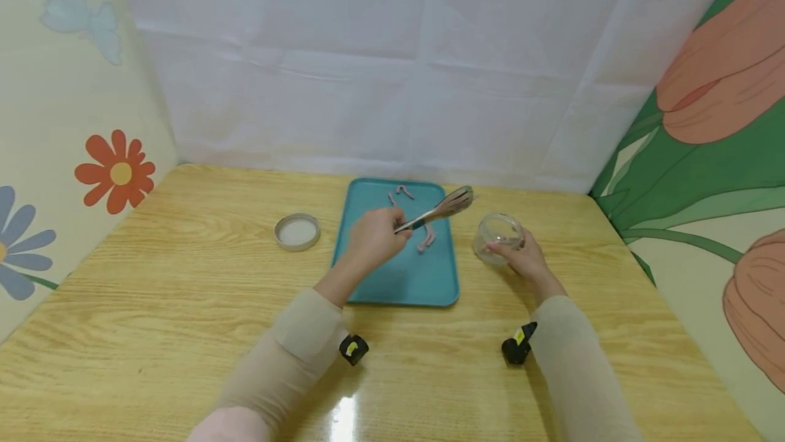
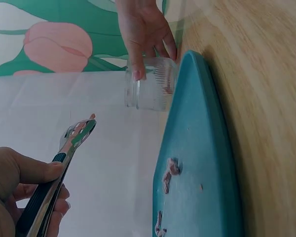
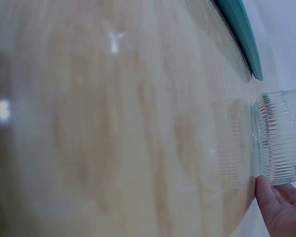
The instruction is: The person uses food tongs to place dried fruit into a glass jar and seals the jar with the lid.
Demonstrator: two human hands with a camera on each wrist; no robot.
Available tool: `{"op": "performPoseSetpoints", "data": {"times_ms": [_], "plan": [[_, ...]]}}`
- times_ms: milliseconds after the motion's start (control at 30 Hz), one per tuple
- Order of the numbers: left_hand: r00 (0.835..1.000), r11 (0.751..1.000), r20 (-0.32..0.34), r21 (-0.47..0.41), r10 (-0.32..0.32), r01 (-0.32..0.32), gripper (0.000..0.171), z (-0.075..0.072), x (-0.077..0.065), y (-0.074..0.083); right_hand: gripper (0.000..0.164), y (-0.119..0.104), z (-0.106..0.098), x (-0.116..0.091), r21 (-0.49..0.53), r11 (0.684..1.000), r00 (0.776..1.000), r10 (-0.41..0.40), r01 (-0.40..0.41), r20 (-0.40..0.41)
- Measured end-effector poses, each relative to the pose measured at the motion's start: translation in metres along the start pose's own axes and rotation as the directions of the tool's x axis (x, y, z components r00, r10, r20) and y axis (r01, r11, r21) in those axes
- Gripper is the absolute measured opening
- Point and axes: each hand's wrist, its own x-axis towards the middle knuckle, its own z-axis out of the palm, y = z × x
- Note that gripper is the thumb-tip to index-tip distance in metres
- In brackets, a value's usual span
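My left hand (image 1: 375, 236) grips metal tongs (image 2: 52, 185) with dark handle sections, held above the teal tray (image 1: 392, 285). A small pinkish bit (image 2: 92, 117) shows at the tips of the tongs. On the tray lie several pinkish, thin curled strips (image 2: 170, 169). To the right of the tray stands a clear glass jar (image 3: 281, 140) with a ribbed lower wall. My right hand (image 1: 520, 255) holds it from the right side, thumb and fingers around it. Something reddish is visible through the glass near its base, too unclear to identify.
Left of the tray, a round lid (image 1: 297, 232) with a pale inside lies on the wooden table (image 1: 202, 278). A white cloth backdrop (image 1: 368, 88) closes off the back, and flower-patterned panels (image 1: 705, 176) flank both sides.
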Motion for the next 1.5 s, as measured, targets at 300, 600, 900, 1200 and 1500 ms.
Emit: {"op": "performPoseSetpoints", "data": {"times_ms": [300,600,900,1200,1500], "plan": [[0.999,0.998,0.01,-0.055,-0.038,0.038,0.013,0.007,0.005,0.01,0.099,-0.019,0.004,-0.016,-0.027,0.999,1.0,0.018,-0.018,-0.002],[1.0,0.996,-0.013,-0.088,0.001,-0.002,0.014,0.021,0.011,0.018,0.098,-0.014,0.003,-0.012,-0.002,1.0,1.0,0.0,0.0,-0.008],[1.0,0.996,-0.018,-0.086,0.009,-0.011,0.014,0.033,0.014,0.032,0.102,-0.005,0.001,-0.004,0.015,1.0,1.0,0.014,-0.014,-0.005],[1.0,0.997,0.004,-0.076,-0.027,0.027,0.016,0.05,0.014,0.04,0.102,-0.002,-0.001,-0.004,0.027,1.0,1.0,-0.011,0.011,0.017],[1.0,0.996,-0.013,-0.085,-0.004,0.003,0.015,0.057,0.013,0.041,0.101,-0.004,0.0,-0.007,0.022,1.0,1.0,-0.002,0.002,0.013]]}}
